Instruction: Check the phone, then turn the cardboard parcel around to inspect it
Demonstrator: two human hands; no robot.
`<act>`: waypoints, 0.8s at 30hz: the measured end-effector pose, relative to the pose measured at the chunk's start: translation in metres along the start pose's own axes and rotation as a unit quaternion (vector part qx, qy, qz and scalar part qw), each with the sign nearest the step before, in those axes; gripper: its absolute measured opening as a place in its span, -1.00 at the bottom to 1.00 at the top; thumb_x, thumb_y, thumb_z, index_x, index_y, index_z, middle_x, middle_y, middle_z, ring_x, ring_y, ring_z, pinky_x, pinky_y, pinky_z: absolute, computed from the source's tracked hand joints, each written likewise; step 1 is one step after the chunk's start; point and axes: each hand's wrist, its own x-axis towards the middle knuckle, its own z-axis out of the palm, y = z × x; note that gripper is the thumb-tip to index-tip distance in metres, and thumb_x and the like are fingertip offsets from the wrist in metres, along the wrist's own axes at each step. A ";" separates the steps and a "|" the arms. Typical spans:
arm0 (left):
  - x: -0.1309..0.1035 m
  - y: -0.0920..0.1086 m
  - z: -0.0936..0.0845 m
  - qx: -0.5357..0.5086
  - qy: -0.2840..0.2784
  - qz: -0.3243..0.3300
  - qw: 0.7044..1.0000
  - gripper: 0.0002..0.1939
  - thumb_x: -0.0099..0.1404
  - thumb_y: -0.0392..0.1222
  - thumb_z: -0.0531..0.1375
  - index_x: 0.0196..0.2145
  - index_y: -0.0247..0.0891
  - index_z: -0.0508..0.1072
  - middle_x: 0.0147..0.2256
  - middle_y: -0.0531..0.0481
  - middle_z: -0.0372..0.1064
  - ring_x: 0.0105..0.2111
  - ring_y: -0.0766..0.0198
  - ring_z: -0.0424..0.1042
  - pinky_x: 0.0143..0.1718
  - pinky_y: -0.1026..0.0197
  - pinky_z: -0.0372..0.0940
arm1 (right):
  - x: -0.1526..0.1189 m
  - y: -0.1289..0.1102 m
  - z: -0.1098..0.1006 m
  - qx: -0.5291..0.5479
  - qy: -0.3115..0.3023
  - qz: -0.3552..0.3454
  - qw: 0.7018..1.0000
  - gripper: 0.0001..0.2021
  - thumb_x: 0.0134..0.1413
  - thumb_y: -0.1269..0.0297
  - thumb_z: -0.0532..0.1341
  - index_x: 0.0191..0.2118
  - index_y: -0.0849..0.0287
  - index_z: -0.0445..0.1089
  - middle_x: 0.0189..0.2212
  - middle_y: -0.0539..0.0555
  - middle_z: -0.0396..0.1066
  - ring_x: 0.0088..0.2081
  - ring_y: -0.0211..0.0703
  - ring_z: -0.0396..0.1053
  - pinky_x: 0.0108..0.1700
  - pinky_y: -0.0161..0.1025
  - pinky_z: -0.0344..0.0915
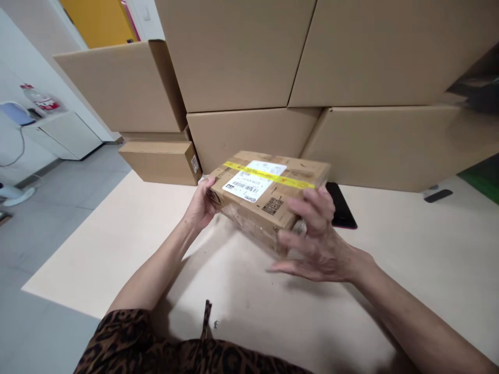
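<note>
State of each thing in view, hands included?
Parcel: closed, held up off the table, tilted, label showing
Yellow tape: stuck across the parcel's top, over the label
Left hand: gripping the parcel's left end
Right hand: at its right end, fingers spread, blurred; grip unclear
Small box: closed, on the table
Large cartons: stacked

Stacked boxes [241,57] wall off the table's far side, so nobody's reaching straight through there. A smaller box [156,163] blocks the far left. A hand could slide over the table [93,249] outside the left hand [202,203], or between the forearms, below the raised parcel [249,215]. Behind the right hand [322,241], a flat black pad [342,208] leaves room above.
</note>
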 end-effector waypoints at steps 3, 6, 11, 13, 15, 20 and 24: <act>0.002 -0.002 0.003 -0.005 0.006 0.118 0.993 -0.49 -0.02 0.18 0.54 -0.21 -0.17 0.62 -0.24 0.01 0.67 -0.19 0.11 0.64 -0.33 0.25 0.51 | 0.001 0.013 -0.002 0.138 0.095 0.215 0.962 0.09 0.04 -0.40 0.44 0.59 -0.46 -0.06 0.60 -0.04 -0.01 0.63 0.44 -0.12 0.58 0.56 -0.11; 0.005 -0.004 0.003 0.016 -0.002 0.237 0.971 -0.50 0.00 0.23 0.53 -0.26 -0.18 0.62 -0.25 -0.04 0.64 -0.06 0.03 0.64 -0.15 0.21 0.55 | 0.012 0.020 0.000 0.318 0.142 0.426 0.835 0.01 0.08 -0.34 0.44 0.56 -0.41 0.01 0.58 0.04 0.11 0.62 0.36 -0.01 0.49 0.44 0.22; 0.012 -0.003 0.001 0.088 -0.086 0.392 0.912 -0.35 0.17 0.25 0.47 0.14 -0.08 0.61 0.07 -0.11 0.60 0.11 -0.04 0.60 0.19 -0.02 0.51 | 0.045 0.026 0.001 0.500 0.157 0.548 0.652 -0.26 -0.10 -0.08 0.59 0.24 -0.13 0.50 0.27 0.07 0.59 0.35 0.28 0.50 0.34 0.26 0.51; 0.017 0.003 0.001 0.130 -0.131 0.441 0.878 -0.25 0.18 0.27 0.46 0.27 0.01 0.55 0.21 -0.11 0.51 0.23 -0.11 0.52 0.27 -0.11 0.46 | 0.054 0.028 0.001 0.521 0.183 0.565 0.613 -0.47 -0.16 -0.03 0.59 -0.02 -0.02 0.63 0.02 0.07 0.73 0.23 0.29 0.60 0.31 0.28 0.53; 0.023 0.010 0.003 0.164 -0.158 0.471 0.852 -0.19 0.18 0.30 0.47 0.32 0.05 0.50 0.33 -0.10 0.41 0.38 -0.19 0.38 0.39 -0.19 0.36 | 0.058 0.030 0.001 0.528 0.214 0.565 0.597 -0.61 -0.17 -0.02 0.58 -0.19 0.00 0.65 -0.13 0.05 0.75 0.15 0.29 0.65 0.29 0.31 0.54; 0.028 0.021 0.016 0.183 -0.203 0.375 0.886 -0.21 0.29 0.27 0.41 0.39 0.03 0.41 0.41 -0.12 0.38 0.46 -0.24 0.30 0.48 -0.28 0.25 | 0.052 0.031 -0.003 0.491 0.271 0.514 0.649 -0.71 -0.15 0.11 0.56 -0.24 0.00 0.65 -0.11 0.02 0.76 0.13 0.27 0.67 0.24 0.24 0.58; 0.023 0.020 0.018 0.192 -0.273 0.251 0.908 -0.11 0.29 0.23 0.43 0.47 0.01 0.31 0.49 -0.14 0.29 0.52 -0.26 0.21 0.53 -0.29 0.17 | 0.045 0.034 -0.015 0.462 0.272 0.493 0.685 -0.56 -0.18 0.17 0.59 -0.08 -0.08 0.64 -0.18 -0.02 0.76 0.01 0.26 0.71 0.14 0.26 0.64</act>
